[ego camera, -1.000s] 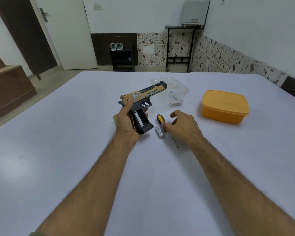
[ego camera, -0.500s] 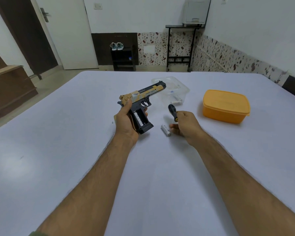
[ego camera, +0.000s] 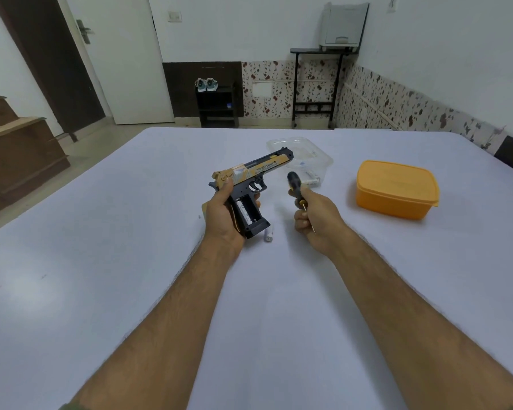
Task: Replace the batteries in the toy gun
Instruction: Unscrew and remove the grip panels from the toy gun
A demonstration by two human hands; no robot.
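Left hand [ego camera: 224, 216] grips the light, rigid plastic toy gun [ego camera: 251, 184] by its grip, best hold; right hand [ego camera: 316, 217] clasps the screwdriver [ego camera: 296, 187].

– what's the person wearing? any gloves?
– nah, both hairy forearms bare to the elbow, bare left hand [ego camera: 223, 216] and right hand [ego camera: 317, 220], just an olive-green sleeve edge [ego camera: 68, 406] low on the left.

Open table [ego camera: 131, 291] near side; loose battery [ego camera: 269, 234] between hands; clear tub [ego camera: 323, 161], orange box [ego camera: 396, 189] block far right.
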